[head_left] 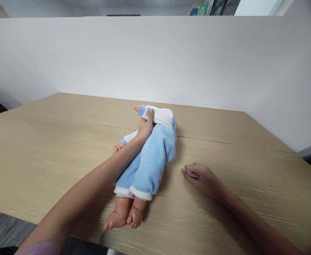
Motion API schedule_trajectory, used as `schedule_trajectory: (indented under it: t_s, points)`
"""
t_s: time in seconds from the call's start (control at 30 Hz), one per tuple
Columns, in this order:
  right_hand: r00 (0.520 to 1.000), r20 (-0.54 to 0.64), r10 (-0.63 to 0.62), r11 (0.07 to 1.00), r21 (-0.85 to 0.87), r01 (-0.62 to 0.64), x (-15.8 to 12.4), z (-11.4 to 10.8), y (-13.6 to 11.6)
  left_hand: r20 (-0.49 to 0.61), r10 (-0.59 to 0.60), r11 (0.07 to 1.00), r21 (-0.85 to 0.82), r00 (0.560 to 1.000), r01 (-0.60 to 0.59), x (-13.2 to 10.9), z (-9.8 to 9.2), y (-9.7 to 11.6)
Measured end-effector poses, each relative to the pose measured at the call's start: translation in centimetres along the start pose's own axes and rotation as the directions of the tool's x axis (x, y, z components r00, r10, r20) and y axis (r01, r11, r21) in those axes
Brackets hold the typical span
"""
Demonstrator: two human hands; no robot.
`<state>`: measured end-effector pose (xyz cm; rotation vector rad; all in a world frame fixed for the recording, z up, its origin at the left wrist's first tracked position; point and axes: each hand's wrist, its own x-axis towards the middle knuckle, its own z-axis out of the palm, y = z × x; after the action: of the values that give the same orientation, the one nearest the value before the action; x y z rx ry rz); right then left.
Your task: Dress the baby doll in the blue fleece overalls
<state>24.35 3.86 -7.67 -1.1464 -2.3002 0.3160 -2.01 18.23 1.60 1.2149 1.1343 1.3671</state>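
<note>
A baby doll in light blue fleece trousers and a white top with blue cuffs lies on its side, bare feet toward me. My left hand is closed around its upper body near the white sleeve, thumb on top. Both small doll hands point to the left. I cannot see the doll's head. To the right of the trousers, my right hand rests in a loose fist at the tabletop, apart from the doll, with nothing visible in it.
The wooden table has a seam running across it. A white partition rises behind the table and along its right side. Grey floor shows past the front left edge. Shelved items appear beyond the partition.
</note>
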Motion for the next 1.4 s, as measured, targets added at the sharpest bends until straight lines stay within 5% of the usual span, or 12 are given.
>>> schedule_trajectory:
  t_s: [0.27, 0.33, 0.43, 0.53, 0.67, 0.8, 0.9, 0.93, 1.03, 1.07, 1.3, 1.4]
  points:
    - [0.965, 0.099, 0.242, 0.916, 0.306, -0.261, 0.5, -0.9, -0.8, 0.069, 0.123, 0.99, 0.057, 0.99, -0.127, -0.8, 1.8, -0.6]
    - [0.944, 0.11, 0.31, 0.806, 0.496, -0.323, 0.9, -1.3, -0.7, 0.1, 0.136, 0.975, 0.163, 0.986, -0.151, -1.2, 2.2, -0.7]
    - [0.891, 0.117, 0.439, 0.516, 0.779, -0.356, 1.5, -1.8, -0.3, 0.189, 0.196, 0.895, 0.368, 0.962, -0.254, -2.1, 3.3, -0.6]
    - [0.824, 0.215, 0.524, 0.224, 0.899, -0.377, 1.8, -2.5, 0.2, 0.402, 0.314, 0.675, 0.543, 0.86, -0.5, -3.8, 4.7, 0.0]
    - [0.785, 0.37, 0.496, -0.025, 0.911, -0.413, 1.6, -3.4, 1.4, 0.669, 0.236, 0.356, 0.615, 0.705, -0.704, -6.3, 5.9, 0.8]
    - [0.738, 0.427, 0.523, -0.097, 0.89, -0.446, 1.1, -4.0, 2.7, 0.8, 0.148, 0.381, 0.496, 0.581, -0.78, -6.8, 4.1, 1.2]
    - [0.752, 0.407, 0.519, -0.072, 0.897, -0.435, 0.9, -4.1, 2.9, 0.769, 0.246, 0.511, 0.415, 0.59, -0.753, -5.7, 0.5, 0.6]
    - [0.755, 0.396, 0.522, -0.064, 0.901, -0.428, 0.9, -4.1, 2.8, 0.718, 0.303, 0.541, 0.412, 0.627, -0.733, -5.3, -0.9, 0.2]
    - [0.755, 0.375, 0.539, -0.036, 0.905, -0.423, 1.2, -4.0, 2.4, 0.457, 0.297, 0.652, 0.544, 0.838, -0.528, -4.7, -5.1, -1.4]
    - [0.756, 0.369, 0.541, -0.024, 0.905, -0.424, 1.3, -4.0, 2.3, 0.41, 0.255, 0.674, 0.574, 0.875, -0.466, -4.7, -6.2, -2.0]
    - [0.765, 0.325, 0.556, 0.035, 0.91, -0.413, 1.7, -4.1, 2.4, 0.536, 0.196, 0.463, 0.688, 0.822, -0.559, -5.0, -9.0, -3.9]
    - [0.779, 0.294, 0.554, 0.065, 0.918, -0.392, 1.6, -4.0, 2.7, 0.572, 0.174, 0.479, 0.662, 0.801, -0.577, -5.2, -9.0, -4.0]
